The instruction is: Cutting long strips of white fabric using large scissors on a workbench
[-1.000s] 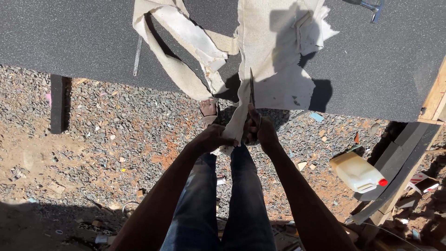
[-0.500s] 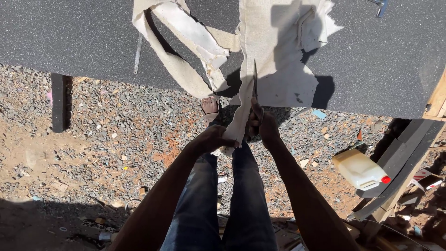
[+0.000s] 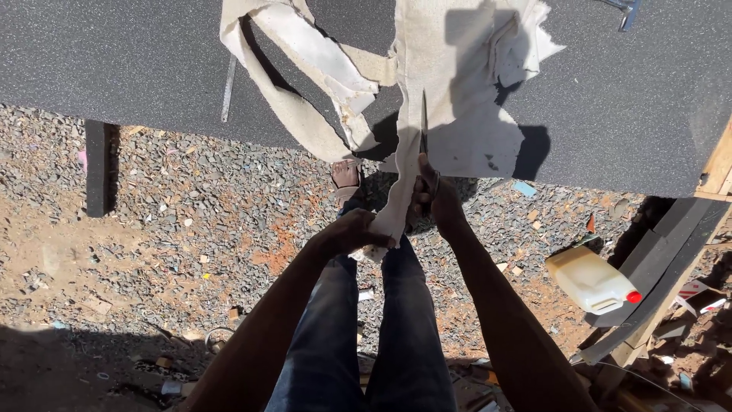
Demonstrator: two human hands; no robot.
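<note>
Gravel ground: left hand grips cloth strip; right hand clamps scissors; white jug nearby.

Open gravel ground lies free from 7 to 9 o'clock of the hands. At 12 o'clock the dark speckled table slab and hanging cream cloth strips block passage; at 4 o'clock, a white plastic jug.

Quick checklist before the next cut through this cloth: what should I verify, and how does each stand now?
1. Left hand gripping the cloth strip: ok.
2. Right hand holding the scissors: ok.
3. Blades over the cream cloth: ok.
4. Left hand away from the blades: ok.
5. Blades open or closed: cannot tell.
6. Cloth lying flat on the dark table: not ok, torn and bunched.
</note>
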